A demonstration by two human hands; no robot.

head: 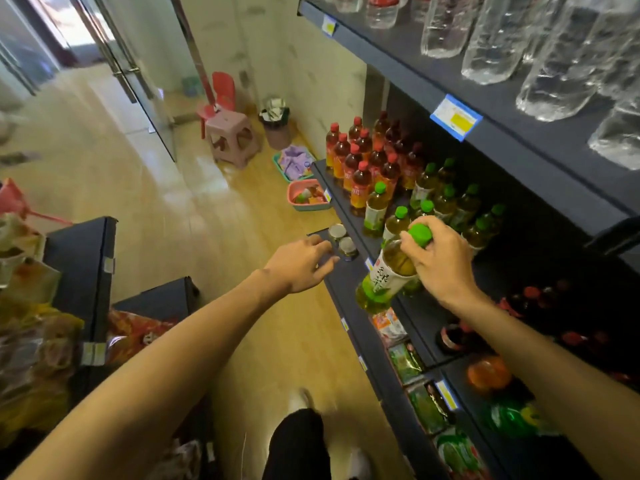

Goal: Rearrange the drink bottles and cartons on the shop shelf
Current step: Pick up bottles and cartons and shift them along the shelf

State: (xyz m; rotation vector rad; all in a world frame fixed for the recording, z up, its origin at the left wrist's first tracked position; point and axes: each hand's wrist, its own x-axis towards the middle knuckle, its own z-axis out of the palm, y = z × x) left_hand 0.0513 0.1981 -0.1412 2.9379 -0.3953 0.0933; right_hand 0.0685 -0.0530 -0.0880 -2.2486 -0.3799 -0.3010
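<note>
My right hand (441, 261) grips a green tea bottle (388, 275) by its green cap and neck, tilted over the front edge of the dark middle shelf (349, 209). My left hand (301, 261) hovers with relaxed fingers just left of the shelf edge, holding nothing. Behind the held bottle stand several green-capped tea bottles (446, 199). Further left on the same shelf stand several red-capped tea bottles (367, 157). Green and orange cartons (405, 362) line the lower shelf below.
Clear water bottles (519, 39) lie on the top shelf. Two jars with pale lids (343, 239) sit on the bottom ledge. On the floor stand a pink basket (306, 195), a pink stool (232, 136) and a bin (277, 123). Dark display stands (83, 265) are at left.
</note>
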